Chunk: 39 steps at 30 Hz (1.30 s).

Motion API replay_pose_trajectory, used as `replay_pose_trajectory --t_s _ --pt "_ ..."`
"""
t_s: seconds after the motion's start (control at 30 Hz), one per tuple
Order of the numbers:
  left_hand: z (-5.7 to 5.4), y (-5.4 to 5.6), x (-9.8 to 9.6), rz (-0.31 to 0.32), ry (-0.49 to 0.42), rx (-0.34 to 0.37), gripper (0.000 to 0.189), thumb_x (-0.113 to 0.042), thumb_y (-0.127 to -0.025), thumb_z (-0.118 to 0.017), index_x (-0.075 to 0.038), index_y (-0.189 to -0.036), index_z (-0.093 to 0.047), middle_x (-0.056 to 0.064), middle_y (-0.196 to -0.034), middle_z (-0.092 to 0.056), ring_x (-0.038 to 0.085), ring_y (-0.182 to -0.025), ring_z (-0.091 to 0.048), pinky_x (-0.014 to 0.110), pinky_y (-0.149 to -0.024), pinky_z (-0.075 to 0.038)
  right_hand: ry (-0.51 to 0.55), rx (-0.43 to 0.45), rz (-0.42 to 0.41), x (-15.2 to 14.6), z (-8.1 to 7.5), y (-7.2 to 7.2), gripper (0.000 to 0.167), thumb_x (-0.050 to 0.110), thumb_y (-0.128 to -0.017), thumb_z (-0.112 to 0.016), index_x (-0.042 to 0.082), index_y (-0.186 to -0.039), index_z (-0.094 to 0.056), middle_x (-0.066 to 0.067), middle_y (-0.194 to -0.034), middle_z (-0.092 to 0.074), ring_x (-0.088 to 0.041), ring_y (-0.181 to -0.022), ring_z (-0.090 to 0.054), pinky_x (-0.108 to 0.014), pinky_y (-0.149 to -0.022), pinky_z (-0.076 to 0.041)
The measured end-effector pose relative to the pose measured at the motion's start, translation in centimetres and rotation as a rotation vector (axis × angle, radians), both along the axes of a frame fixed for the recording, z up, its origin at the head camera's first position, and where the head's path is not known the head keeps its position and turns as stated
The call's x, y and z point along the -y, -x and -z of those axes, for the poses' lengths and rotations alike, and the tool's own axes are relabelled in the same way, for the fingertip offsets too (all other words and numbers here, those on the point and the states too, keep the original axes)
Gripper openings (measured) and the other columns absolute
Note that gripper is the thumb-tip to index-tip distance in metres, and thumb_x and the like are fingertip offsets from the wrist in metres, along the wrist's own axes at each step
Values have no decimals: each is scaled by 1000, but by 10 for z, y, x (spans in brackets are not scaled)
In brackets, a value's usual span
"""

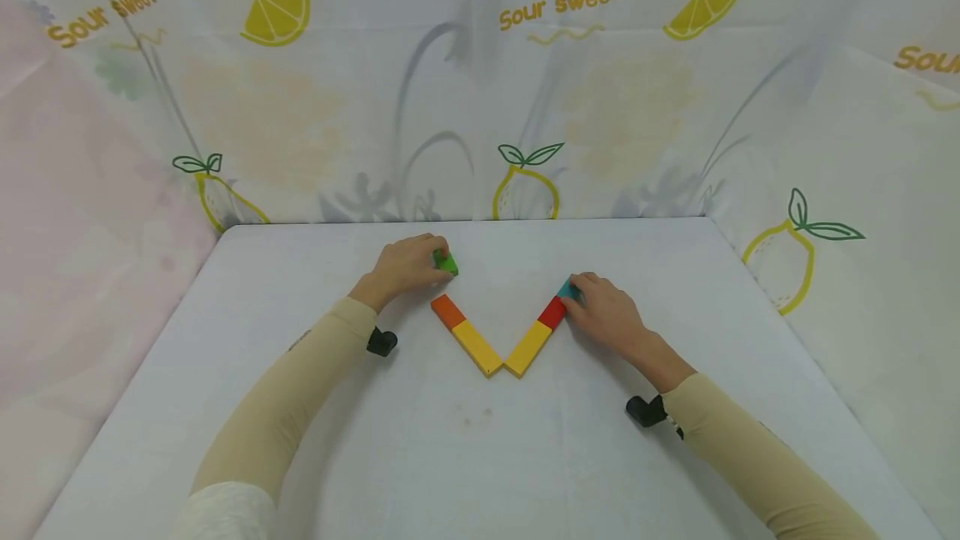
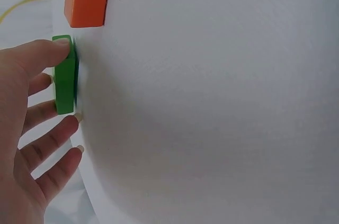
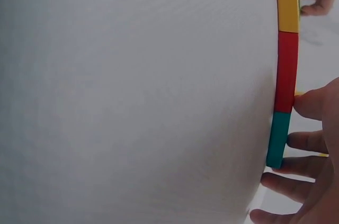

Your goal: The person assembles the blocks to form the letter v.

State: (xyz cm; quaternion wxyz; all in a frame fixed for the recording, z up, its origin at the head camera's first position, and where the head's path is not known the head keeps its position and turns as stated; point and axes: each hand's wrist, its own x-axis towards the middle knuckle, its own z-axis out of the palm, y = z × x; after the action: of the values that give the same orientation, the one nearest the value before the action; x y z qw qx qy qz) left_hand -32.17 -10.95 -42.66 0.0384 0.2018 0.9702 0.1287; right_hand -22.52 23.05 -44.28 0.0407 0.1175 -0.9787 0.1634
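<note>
In the head view my left hand (image 1: 408,263) pinches a small green block (image 1: 447,263) above the upper end of the left block row. The left wrist view shows the thumb on one end of the green block (image 2: 64,78), fingertips behind it. An orange block (image 1: 447,312) and a yellow block (image 1: 477,348) form that row. My right hand (image 1: 609,313) holds a teal block (image 1: 568,288) at the top of the right row. Its thumb (image 3: 310,103) touches near the joint with a red block (image 3: 286,70). A second yellow block (image 1: 528,348) continues the row downward; both rows meet in a V.
The blocks lie on a table with a white cloth (image 1: 465,473). Behind it hangs a lemon-print cloth (image 1: 465,90), with more cloth at both sides. Black wrist devices, one by the left wrist (image 1: 382,343) and one by the right (image 1: 647,412), show below the sleeves.
</note>
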Motion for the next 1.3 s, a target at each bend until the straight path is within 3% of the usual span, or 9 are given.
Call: replay_pose_trajectory --t_s 0.37,0.67,1.3 --pt "-4 -4 4 -19 -3 -5 34 -44 -86 -72 -24 -111 -62 -4 -113 -66 21 -91 -58 43 -82 -49 13 -8 -8 -1 1 0 44 28 -98 -61 1 -132 -57 -19 -133 -61 -33 -108 -63 -48 -88 -57" --pt "-2 -5 11 -8 -25 -24 34 -45 -85 -73 -23 -110 -63 -5 -111 -67 20 -87 -59 39 -76 -48 2 39 7 1 1 0 46 30 -99 -58 2 -136 -55 -18 -137 -58 -33 -116 -61 -49 -94 -54" --pt "-1 -12 23 -35 -15 -7 35 -48 -85 -72 -25 -109 -62 -6 -106 -65 19 -82 -55 34 -70 -42 2 -2 -3 1 0 -1 45 27 -98 -60 0 -134 -56 -19 -134 -60 -34 -110 -62 -49 -92 -55"
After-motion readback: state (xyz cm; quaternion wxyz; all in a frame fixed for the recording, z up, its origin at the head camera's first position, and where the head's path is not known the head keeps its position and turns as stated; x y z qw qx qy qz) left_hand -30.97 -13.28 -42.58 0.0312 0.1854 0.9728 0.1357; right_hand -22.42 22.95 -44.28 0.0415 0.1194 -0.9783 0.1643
